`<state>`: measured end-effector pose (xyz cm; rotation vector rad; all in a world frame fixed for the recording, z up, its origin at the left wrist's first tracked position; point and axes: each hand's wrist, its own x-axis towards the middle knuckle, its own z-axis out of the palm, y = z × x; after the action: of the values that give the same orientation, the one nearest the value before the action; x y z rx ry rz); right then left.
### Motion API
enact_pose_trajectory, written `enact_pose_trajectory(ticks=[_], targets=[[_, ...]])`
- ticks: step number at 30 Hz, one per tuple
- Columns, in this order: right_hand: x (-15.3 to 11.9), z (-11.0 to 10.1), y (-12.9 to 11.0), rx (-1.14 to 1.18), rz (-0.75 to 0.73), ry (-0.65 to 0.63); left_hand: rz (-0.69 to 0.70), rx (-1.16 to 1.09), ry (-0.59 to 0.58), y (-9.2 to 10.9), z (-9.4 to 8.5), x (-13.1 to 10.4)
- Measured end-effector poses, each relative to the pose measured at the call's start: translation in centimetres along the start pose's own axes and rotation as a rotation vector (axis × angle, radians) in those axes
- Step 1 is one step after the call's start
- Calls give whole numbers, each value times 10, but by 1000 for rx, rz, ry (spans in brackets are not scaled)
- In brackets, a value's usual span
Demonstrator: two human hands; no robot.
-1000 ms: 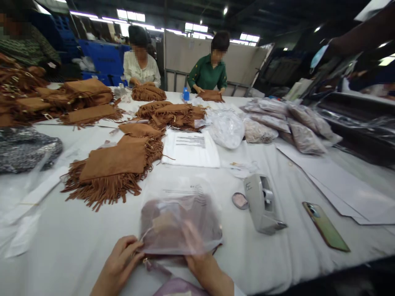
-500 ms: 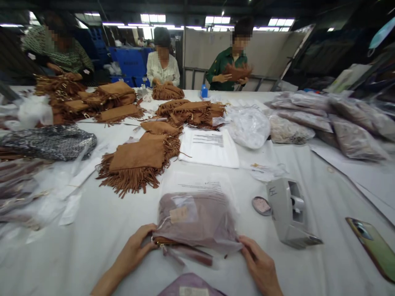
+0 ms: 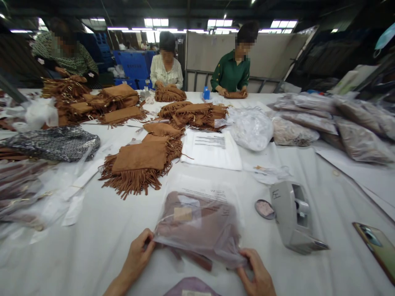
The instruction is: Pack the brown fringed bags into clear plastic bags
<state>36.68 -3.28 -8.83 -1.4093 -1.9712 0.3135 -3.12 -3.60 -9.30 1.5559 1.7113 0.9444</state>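
Observation:
In front of me a clear plastic bag (image 3: 212,242) lies on the white table, with a brown handbag (image 3: 185,236) inside it. A tan paper tag (image 3: 182,213) shows through the film. My left hand (image 3: 140,253) pinches the plastic bag's near left corner between thumb and fingers. At the near right corner, my right hand (image 3: 256,269) grips the bunched film. Brown strap ends (image 3: 200,261) stick out under the near edge. Closer to me, at the bottom of the view, lies a purple piece (image 3: 191,286) with a pale label.
Fringed brown bags (image 3: 138,158) lie ahead on the left, beside a stack of printed plastic bags (image 3: 212,152). A tape dispenser (image 3: 293,218), a small round dish (image 3: 264,209) and a phone (image 3: 375,246) are on the right. Packed bags (image 3: 358,135) pile behind. Several co-workers stand across the table.
The plastic's near edge has come down over the handbag's left corner, hiding its zip. My right hand has shifted slightly nearer to me. The green-sleeved co-worker has lowered a brown piece to the table.

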Motion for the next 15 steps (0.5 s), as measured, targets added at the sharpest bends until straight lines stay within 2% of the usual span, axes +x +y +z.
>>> enact_pose_trajectory(ticks=[4, 6, 10, 13, 15], targets=[[-4, -5, 3, -2, -91, -60, -34, 0, 38, -3, 0, -18], [-1, -4, 2, 2, -90, -45, -21, 3, 36, -1, 0, -22], [15, 6, -4, -30, 42, 34, 47, 24, 50, 7, 7, -20], [24, 11, -9, -68, 178, 85, 60, 93, 155, 5, 15, -16], [19, 9, -11, -58, 240, 96, 51, 138, 214, -3, 17, -18]])
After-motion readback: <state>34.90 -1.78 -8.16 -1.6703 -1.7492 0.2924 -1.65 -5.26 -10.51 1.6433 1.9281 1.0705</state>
